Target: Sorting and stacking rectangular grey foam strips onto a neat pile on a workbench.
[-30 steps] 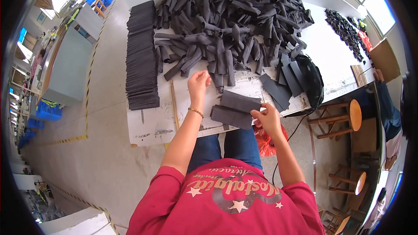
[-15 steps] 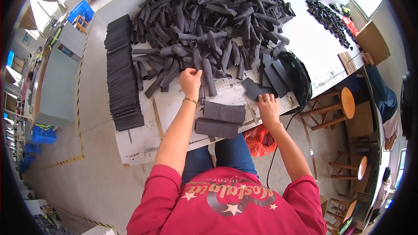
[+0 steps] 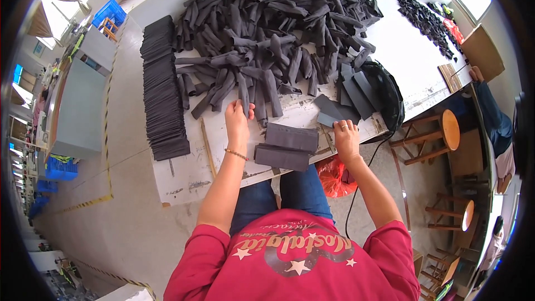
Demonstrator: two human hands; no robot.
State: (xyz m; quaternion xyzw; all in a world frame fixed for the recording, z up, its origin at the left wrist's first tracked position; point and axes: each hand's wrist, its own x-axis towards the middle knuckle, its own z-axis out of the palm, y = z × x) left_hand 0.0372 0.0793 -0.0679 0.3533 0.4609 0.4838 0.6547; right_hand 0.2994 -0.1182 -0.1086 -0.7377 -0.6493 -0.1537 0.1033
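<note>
The person is sitting at a white table (image 3: pixel 184 175) and working with both hands among dark grey fabric pieces. The left hand (image 3: pixel 237 122) is reaching forward to the near edge of the big heap of rolled strips (image 3: pixel 267 28), and its fingers are closing on 1 rolled strip (image 3: pixel 245 97) that is sticking out toward the body; the grip looks like a light pinch rather than a fist, probably because the strip only needs drawing free of its neighbours. The right hand (image 3: pixel 346 139) is lying mostly flat and loose on the table, fingertips touching a flat grey piece (image 3: pixel 329 112), seemingly pinning it so it is not sliding; it is grasping nothing that I can make out.

Between the 2 hands, just in front of the body, 2 flat folded pieces (image 3: pixel 287 146) are resting side by side and overlapping, within easy reach of either hand. A neat row of stacked flat pieces (image 3: pixel 161 89) is running along the left side of the table, well apart from the heap, keeping sorted work separate from loose work. A black bag (image 3: pixel 387 97) with more flat pieces is sitting to the right, and wooden stools (image 3: pixel 440 134) are standing beyond it.
</note>
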